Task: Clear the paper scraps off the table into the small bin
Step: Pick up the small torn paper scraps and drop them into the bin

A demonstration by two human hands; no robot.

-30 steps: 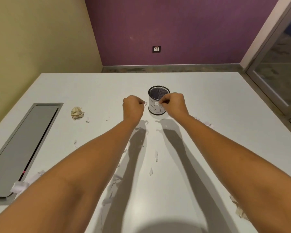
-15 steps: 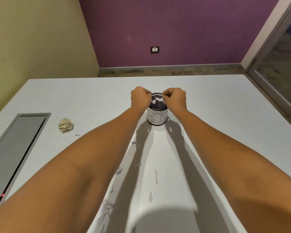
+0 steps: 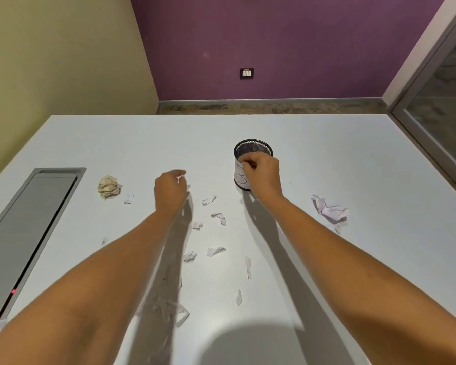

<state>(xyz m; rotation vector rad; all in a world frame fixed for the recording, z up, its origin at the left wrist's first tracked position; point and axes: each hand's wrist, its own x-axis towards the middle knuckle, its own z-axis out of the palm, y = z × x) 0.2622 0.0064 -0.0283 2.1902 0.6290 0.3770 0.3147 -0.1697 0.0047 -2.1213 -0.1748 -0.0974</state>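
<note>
White surface (image 3: 327, 159) under purple wall: bin (image 3: 253, 150) stood far centre, scraps (image 3: 216, 251) scattered nearer.

Since half a second ago, the left hand (image 3: 170, 192) has been drawn leftward off the bin, loosely curled, a pale bit possibly pinched. The right hand (image 3: 262, 175) is kept at the bin's near rim, fingers closed; contents cannot be told. One drop seems done; most scraps and two wads (image 3: 108, 186) remain.

The small bin (image 3: 241, 177) bears a handwritten "B", the rest hidden.

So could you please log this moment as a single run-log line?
left hand: closed, over table | right hand: at bin rim | scraps: many left | stage: clearing unfinished
</note>
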